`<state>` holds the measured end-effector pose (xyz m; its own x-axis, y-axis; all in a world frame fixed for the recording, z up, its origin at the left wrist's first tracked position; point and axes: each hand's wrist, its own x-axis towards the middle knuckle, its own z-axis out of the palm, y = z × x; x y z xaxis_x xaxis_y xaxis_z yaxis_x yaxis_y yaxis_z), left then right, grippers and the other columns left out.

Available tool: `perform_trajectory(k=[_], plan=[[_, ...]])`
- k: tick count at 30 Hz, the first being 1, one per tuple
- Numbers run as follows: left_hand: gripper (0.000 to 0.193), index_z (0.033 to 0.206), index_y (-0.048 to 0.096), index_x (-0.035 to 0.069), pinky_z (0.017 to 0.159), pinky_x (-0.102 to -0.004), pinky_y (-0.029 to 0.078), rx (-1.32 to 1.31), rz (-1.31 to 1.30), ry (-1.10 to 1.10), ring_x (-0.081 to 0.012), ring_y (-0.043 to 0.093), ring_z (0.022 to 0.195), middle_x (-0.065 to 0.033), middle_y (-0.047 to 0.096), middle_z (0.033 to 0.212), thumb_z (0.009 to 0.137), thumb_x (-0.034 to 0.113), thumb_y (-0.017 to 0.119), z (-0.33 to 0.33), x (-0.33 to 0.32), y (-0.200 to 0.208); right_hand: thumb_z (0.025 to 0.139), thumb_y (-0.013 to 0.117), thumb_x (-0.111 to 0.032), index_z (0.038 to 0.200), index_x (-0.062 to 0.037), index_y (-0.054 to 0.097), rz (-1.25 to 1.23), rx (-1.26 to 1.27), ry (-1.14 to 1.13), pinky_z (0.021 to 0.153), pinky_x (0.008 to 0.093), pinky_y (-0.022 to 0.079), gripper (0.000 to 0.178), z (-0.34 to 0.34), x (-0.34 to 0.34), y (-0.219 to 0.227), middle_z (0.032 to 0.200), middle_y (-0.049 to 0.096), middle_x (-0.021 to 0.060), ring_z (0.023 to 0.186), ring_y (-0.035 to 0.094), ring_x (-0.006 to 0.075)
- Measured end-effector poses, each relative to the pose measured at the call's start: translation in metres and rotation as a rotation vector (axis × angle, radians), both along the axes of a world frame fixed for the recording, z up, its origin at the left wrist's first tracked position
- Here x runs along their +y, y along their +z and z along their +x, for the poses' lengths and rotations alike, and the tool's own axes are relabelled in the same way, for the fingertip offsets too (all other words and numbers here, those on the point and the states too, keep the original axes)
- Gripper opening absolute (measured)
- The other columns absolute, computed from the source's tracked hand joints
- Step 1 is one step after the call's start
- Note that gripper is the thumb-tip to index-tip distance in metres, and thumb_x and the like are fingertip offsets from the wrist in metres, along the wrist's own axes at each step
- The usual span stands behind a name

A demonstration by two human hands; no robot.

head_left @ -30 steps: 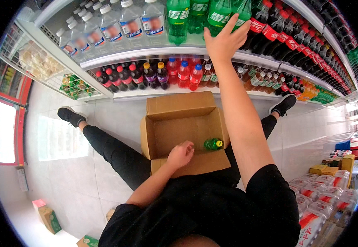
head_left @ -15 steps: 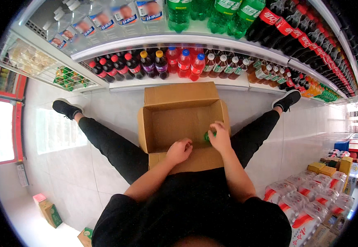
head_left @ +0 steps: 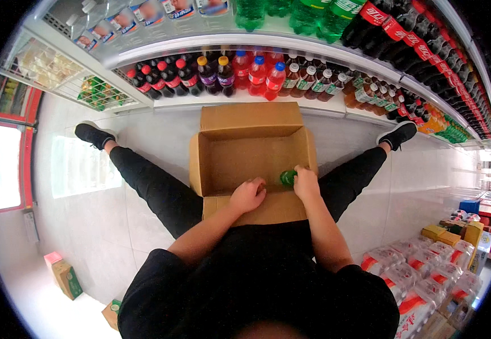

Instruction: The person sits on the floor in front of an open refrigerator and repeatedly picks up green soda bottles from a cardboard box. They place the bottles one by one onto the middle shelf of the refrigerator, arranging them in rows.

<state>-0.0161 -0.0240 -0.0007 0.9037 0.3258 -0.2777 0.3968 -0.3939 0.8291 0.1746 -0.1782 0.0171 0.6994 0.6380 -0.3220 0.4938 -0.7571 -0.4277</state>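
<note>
An open cardboard box [head_left: 251, 161] stands on the floor between my outstretched legs, its flaps folded outward. Inside its near right corner is a small green bottle [head_left: 288, 178], with my right hand [head_left: 305, 182] closed around its right side; the fingers partly hide it. My left hand [head_left: 247, 195] is curled above the box's near edge, left of the bottle. Whatever its bent fingers hold, if anything, is hidden from view. Apart from the green bottle, nothing shows on the visible box bottom.
Beyond the box, a low shelf carries dark cola bottles [head_left: 169, 76], red drink bottles [head_left: 258, 76] and brown tea bottles [head_left: 306, 82]. Larger green bottles [head_left: 310, 17] stand above. Shrink-wrapped bottle packs [head_left: 409, 271] lie at lower right, small cartons [head_left: 67, 279] at lower left.
More of the green bottle shows now; my right hand has shifted to its right side. My left hand stays curled near the box edge. The whole view has tilted slightly.
</note>
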Motion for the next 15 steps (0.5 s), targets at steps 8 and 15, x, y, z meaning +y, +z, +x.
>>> perform_trajectory(k=[8,15], plan=[[0.069,0.142,0.049,0.004,0.103,-0.0517,0.051,0.020,0.179,0.122,-0.0489,0.055,0.124,-0.0274,0.051,0.136,0.084,0.025,0.081,0.004,0.000,0.015,0.080,0.081,-0.003,0.104,-0.0032,0.071,0.303,0.083,0.007,0.086,0.0405,0.057,0.026,0.009,0.005,0.072,0.098,0.076,0.0167,0.095,0.074,0.0338],[0.071,0.132,0.057,0.001,0.100,-0.0515,0.053,-0.168,0.148,0.077,-0.0459,0.061,0.118,-0.0268,0.062,0.123,0.076,0.030,0.090,0.010,0.020,0.070,0.084,0.082,0.001,0.109,-0.0008,0.069,0.712,0.429,-0.166,0.084,0.0303,0.059,0.029,0.016,0.014,0.164,0.102,0.076,0.0087,0.096,0.072,0.0138]])
